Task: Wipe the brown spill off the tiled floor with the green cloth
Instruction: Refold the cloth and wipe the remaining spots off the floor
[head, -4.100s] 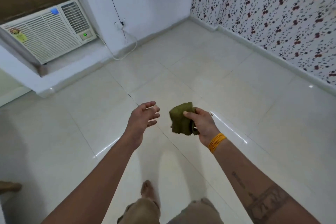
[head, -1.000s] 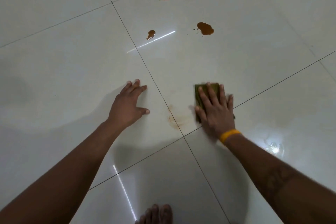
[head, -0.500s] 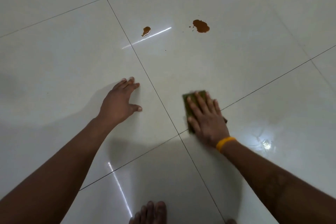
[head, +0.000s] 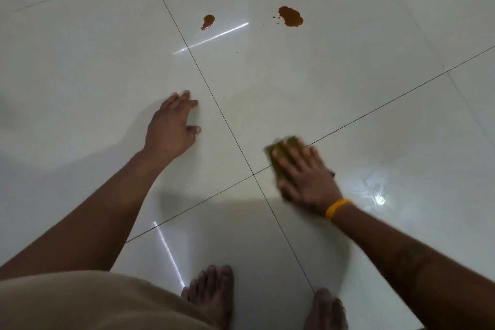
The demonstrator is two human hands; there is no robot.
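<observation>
Since earlier, our right hand [head: 305, 177], fingers flat, presses the green cloth [head: 281, 150] toward six o'clock; three brown spots [head: 290, 16] remain at twelve; left hand [head: 171, 126] braces open.

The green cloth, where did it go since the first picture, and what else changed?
The green cloth went from being held up in the air down to the floor, where the right hand presses it flat and slides it toward the person. The faint brown smear near the tile joint is gone. The left hand now rests on the tiled floor. The three brown spots farther off are unchanged.
</observation>
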